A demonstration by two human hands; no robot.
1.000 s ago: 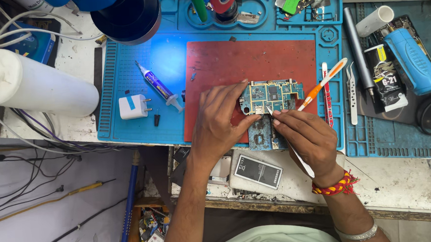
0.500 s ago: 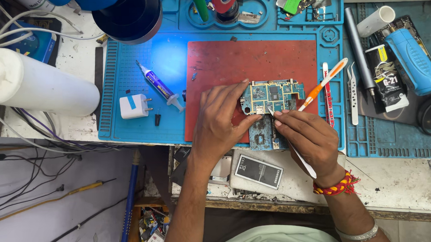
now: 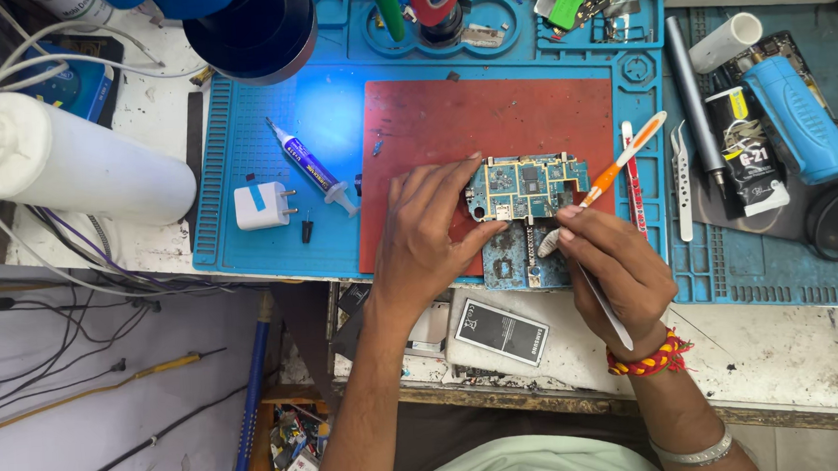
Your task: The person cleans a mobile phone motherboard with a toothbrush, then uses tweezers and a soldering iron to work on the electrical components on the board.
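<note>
My left hand [image 3: 429, 235] grips the left edge of a small blue circuit board [image 3: 529, 187] and holds it over the red pad [image 3: 489, 115] on the blue work mat [image 3: 273, 225]. My right hand [image 3: 610, 267] is closed around an orange and white toothbrush [image 3: 618, 165]; its bristle head rests at the board's lower edge. A second blue board piece [image 3: 512, 257] lies just below, partly hidden by both hands.
A white charger plug [image 3: 262, 204] and a small glue tube [image 3: 310, 166] lie on the mat at left. Tweezers [image 3: 682, 181], a grey metal rod [image 3: 694, 107] and a blue tool [image 3: 798, 115] sit at right. A phone battery [image 3: 502, 332] lies near the table's front edge.
</note>
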